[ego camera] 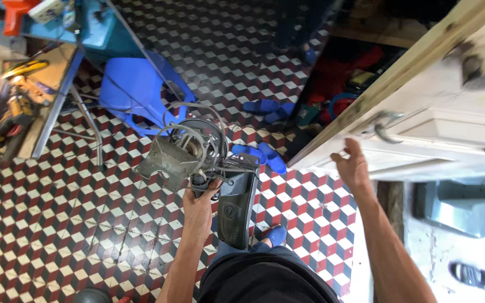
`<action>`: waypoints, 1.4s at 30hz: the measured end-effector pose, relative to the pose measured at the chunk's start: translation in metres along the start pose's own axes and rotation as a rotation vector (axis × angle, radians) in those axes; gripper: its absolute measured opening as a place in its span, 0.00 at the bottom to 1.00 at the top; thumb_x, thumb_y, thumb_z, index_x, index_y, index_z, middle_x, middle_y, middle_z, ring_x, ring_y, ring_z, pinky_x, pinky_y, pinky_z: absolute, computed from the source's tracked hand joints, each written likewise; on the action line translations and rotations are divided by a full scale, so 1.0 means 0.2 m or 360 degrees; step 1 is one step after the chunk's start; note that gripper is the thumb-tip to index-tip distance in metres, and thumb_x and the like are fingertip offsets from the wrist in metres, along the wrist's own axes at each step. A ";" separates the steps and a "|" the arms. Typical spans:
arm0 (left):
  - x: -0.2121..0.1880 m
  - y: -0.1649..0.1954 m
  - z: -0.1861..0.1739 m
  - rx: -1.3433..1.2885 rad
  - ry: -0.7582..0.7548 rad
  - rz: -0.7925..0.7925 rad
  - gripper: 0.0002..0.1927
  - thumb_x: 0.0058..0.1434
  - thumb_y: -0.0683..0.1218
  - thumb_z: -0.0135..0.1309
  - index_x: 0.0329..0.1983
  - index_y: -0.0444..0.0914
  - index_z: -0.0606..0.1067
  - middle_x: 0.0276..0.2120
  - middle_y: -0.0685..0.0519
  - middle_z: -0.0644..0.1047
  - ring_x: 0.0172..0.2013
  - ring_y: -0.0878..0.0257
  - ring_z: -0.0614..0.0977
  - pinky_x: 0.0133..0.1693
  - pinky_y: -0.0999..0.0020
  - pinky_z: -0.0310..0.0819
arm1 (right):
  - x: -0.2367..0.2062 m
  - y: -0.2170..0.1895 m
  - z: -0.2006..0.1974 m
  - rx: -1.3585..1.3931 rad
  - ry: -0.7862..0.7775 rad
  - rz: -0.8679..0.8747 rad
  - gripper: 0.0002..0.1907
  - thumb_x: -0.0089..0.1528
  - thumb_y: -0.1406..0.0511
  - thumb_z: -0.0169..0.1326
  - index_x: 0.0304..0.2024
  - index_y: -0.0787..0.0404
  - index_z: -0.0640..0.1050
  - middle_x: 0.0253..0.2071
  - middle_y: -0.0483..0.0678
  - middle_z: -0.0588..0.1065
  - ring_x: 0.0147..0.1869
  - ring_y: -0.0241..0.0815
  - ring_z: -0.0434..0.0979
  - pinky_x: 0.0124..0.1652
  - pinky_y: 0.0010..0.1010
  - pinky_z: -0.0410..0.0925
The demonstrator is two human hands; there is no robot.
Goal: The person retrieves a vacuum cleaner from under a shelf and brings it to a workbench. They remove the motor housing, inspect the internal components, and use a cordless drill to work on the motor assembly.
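1. Overhead, looking straight down: left hand (198, 203) closed around the neck of a dusty grey fan assembly (189, 150), held out in front of the body above the floor.
2. Fan assembly: round motor housing with curved wire guard pieces looped over it, a flat grey metal plate on its left side, loose wires trailing to the right.
3. A dark, oblong plastic casing (236, 209) hangs down from the assembly, just beside the left hand and touching its fingers; cannot tell whether the hand grips it too.
4. Right hand (352, 167) open, fingers spread and slightly curled, holding nothing. It is raised near the edge of a pale wooden door (450, 118), just below a curved metal door handle (384, 126), not touching either as far as can be seen.
5. Floor: tiles (68, 213) in a red, white and black cube pattern.
6. A blue plastic chair (136, 87) lies behind the fan assembly, next to a blue metal-legged table (94, 31).
7. Power tools (7, 109) in orange and yellow lie in a heap at far left.
8. Blue slippers (262, 154) on the tiles beyond the assembly; another pair (268, 108) farther off near the doorway.
9. A dark sandal (474, 276) on the grey ground at lower right.
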State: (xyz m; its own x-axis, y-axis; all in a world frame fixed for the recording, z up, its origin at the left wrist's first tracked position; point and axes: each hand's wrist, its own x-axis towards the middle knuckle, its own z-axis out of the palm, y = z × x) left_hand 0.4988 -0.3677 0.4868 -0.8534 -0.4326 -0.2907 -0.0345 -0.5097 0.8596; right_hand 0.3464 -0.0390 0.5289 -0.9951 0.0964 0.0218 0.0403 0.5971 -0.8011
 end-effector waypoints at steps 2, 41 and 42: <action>0.05 0.06 -0.06 0.0019 0.0047 -0.0016 0.15 0.57 0.36 0.62 0.48 0.35 0.78 0.41 0.54 0.82 0.43 0.67 0.81 0.50 0.69 0.72 | 0.08 -0.05 0.06 0.0155 0.0001 -0.0001 0.39 0.57 0.68 0.63 0.70 0.63 0.65 0.62 0.60 0.71 0.63 0.50 0.71 0.53 0.38 0.68; 0.92 1.73 -1.42 -0.0415 0.1756 0.1367 0.15 0.63 0.40 0.61 0.53 0.35 0.75 0.43 0.56 0.79 0.43 0.67 0.77 0.48 0.71 0.70 | -0.34 -2.01 2.83 0.0107 -0.2456 -0.0478 0.44 0.56 0.54 0.63 0.71 0.60 0.62 0.52 0.55 0.78 0.53 0.44 0.80 0.50 0.34 0.72; 0.92 1.76 -1.48 -0.0436 0.1785 0.1389 0.16 0.63 0.40 0.61 0.53 0.35 0.75 0.43 0.55 0.79 0.43 0.67 0.78 0.48 0.71 0.71 | -0.36 -2.04 2.88 0.0141 -0.2517 -0.0531 0.44 0.56 0.55 0.64 0.70 0.61 0.63 0.51 0.55 0.78 0.53 0.44 0.80 0.50 0.34 0.72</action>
State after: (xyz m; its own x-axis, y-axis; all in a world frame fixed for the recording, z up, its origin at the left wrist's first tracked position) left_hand 0.4833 -0.8463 0.6126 0.3037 -0.9527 -0.0061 0.4828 0.1484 0.8630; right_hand 0.3504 -0.7485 0.5094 -0.0529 -0.9284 -0.3679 -0.1346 0.3717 -0.9186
